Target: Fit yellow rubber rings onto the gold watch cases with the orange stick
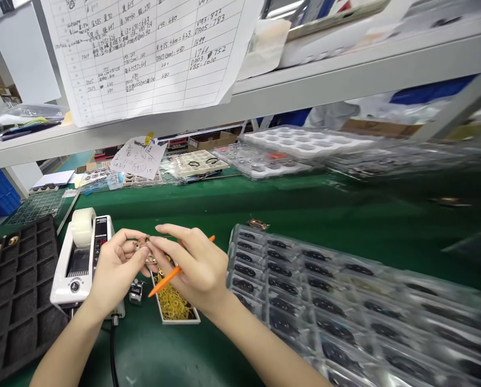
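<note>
The left hand (117, 267) is bent upward, and its fingers (123, 242) pinch a small gold-coloured metal part (142, 248), just beside the white tape dispenser (81, 263). The right hand (198, 263) is further from the dispenser, its fingers closed around an orange stick (170, 278), and reaches to the part.

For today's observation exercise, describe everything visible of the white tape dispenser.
This white electronic tape dispenser has a boxy, plastic-looking body, a clear tape roll on top, a dark panel with red digits and a round front knob. It sits on the green mat beside a black foam tray; the left hand partly hides its right side.
</note>
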Demonstrator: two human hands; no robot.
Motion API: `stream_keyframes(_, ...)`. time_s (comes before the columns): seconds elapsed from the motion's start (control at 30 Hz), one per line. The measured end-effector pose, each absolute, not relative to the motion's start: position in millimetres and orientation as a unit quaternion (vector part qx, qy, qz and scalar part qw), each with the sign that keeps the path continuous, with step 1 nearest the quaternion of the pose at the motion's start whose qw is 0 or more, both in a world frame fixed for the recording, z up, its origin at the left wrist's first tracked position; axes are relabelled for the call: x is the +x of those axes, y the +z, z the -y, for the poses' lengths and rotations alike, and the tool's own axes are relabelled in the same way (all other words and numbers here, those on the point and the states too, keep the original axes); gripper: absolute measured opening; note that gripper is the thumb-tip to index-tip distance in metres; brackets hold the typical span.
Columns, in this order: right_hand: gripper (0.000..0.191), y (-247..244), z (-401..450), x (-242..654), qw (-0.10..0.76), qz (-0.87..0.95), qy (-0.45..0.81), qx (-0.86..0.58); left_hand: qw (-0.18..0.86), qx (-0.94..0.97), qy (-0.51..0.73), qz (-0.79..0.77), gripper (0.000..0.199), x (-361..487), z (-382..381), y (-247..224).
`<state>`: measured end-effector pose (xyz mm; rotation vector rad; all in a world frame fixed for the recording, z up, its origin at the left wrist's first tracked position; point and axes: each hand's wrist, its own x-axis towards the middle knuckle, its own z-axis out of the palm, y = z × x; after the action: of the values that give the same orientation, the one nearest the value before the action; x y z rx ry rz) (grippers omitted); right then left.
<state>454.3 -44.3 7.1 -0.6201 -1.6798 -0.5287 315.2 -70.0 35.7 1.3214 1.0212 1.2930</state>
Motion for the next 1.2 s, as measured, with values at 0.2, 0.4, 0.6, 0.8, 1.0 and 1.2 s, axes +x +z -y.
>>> stream_keyframes(0.2, 0.012, 9, 39, 459, 0.588, 0.752, -0.192, -0.228, 0.457, 0.55, 0.548, -0.434, 0.027, 322, 77, 32)
stream_keyframes(0.4, 0.014, 7, 37, 458, 0.595, 0.748, -0.213, -0.204, 0.43, 0.562, 0.549, -0.445, 0.02, 323, 80, 28)
stream_keyframes(0.6, 0.011, 8, 35, 462, 0.579, 0.761, -0.232, -0.18, 0.413, 0.572, 0.553, -0.444, 0.015, 323, 82, 27)
stream_keyframes(0.8, 0.011, 8, 35, 464, 0.568, 0.765, -0.251, -0.171, 0.366, 0.6, 0.547, -0.455, 0.016, 323, 83, 24)
stream_keyframes(1.0, 0.013, 6, 40, 461, 0.585, 0.748, -0.236, -0.204, 0.323, 0.626, 0.542, -0.458, 0.017, 324, 86, 24)
stream_keyframes(1.2, 0.016, 4, 41, 457, 0.6, 0.736, -0.218, -0.224, 0.355, 0.616, 0.533, -0.459, 0.014, 323, 85, 26)
